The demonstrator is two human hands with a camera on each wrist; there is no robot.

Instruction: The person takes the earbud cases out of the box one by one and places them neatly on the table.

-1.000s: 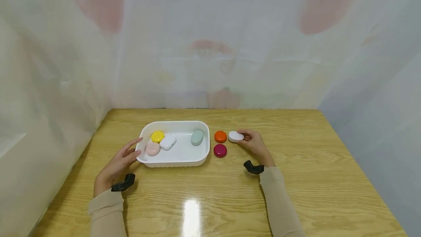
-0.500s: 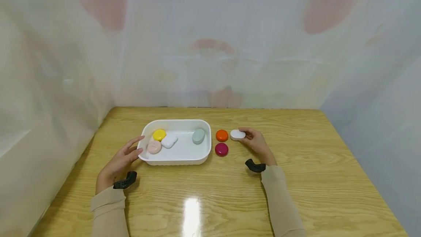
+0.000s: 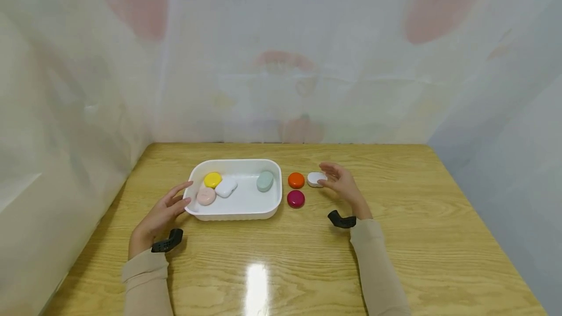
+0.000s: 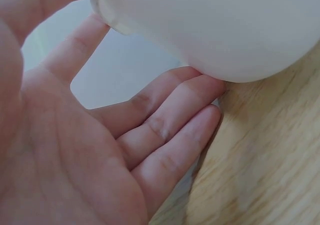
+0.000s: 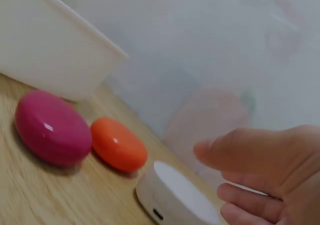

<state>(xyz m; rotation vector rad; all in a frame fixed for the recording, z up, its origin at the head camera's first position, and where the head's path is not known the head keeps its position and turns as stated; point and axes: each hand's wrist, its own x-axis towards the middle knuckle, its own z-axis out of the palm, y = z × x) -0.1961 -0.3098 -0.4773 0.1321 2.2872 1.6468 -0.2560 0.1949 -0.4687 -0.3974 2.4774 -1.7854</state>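
Observation:
My right hand (image 3: 344, 184) is beside a white oval case (image 3: 315, 179) on the table, its fingers spread apart. In the right wrist view the thumb is raised over this white case (image 5: 179, 195), which has a small dark port in its side. An orange rounded case (image 3: 296, 180) and a magenta one (image 3: 296, 199) lie just left of it. At the left end of a white tub (image 3: 239, 217), my left hand (image 3: 160, 216) touches the rim and wall with extended fingers; the left wrist view shows fingertips against the tub's underside (image 4: 235, 35).
Inside the tub are a yellow rounded case (image 3: 212, 180), a pale pink one (image 3: 206, 196), a white rounded-square one (image 3: 226, 187) and a pale green one (image 3: 265, 181). The wooden table (image 3: 417, 238) meets a printed curtain (image 3: 281, 87) at the back.
My right hand has let go of the white oval case and opened its fingers, drawing slightly away to the right. The left hand stays at the tub. The whole view shifted slightly.

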